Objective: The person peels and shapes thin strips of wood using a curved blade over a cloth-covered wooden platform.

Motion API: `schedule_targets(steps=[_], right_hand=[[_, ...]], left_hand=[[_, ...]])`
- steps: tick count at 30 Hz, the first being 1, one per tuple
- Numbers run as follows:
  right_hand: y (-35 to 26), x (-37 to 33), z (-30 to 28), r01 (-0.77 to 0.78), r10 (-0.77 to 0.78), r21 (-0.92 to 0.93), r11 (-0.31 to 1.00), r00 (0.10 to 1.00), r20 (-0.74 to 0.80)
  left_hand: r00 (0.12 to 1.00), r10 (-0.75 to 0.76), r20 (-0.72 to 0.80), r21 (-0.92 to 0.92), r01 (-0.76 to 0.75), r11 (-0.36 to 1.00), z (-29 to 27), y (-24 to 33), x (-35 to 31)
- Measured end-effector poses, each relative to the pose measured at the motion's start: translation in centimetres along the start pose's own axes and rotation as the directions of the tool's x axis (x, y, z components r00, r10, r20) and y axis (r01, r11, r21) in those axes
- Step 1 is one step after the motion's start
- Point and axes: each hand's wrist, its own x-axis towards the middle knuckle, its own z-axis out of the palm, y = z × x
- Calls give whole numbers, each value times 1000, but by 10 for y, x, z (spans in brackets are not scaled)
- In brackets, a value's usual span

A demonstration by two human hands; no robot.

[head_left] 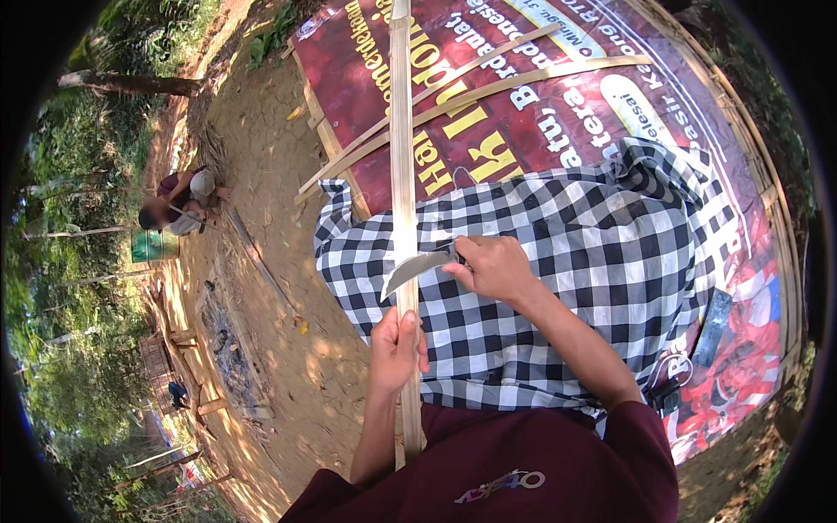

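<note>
A long, pale bamboo strip runs from the top edge of the view down toward my body. My left hand is closed around its lower part, thumb lying along the strip. In my right hand is a knife with a curved, hooked blade; the handle is mostly hidden by my fingers. The blade lies across the strip, just above my left hand. Under both hands a black-and-white checked cloth is spread over my lap.
Two thinner bamboo strips lie on a red printed banner covering a platform with a bamboo edge. A dark phone-like object and a cable lie at right. Left, another person crouches on bare ground near a long pole.
</note>
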Motion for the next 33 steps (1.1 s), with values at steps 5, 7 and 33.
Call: schedule_targets(steps=[5, 7, 33], right_hand=[[7, 17, -9, -92, 91, -16, 996, 994, -57], [-4, 7, -9, 94, -92, 60, 994, 995, -40], [15, 18, -20, 246, -236, 47, 968, 959, -154]], left_hand=[[999, 34, 11, -23, -34, 999, 3, 5, 3], [1000, 20, 15, -11, -20, 1000, 5, 5, 0], [996, -27, 86, 4, 27, 1000, 14, 10, -4]])
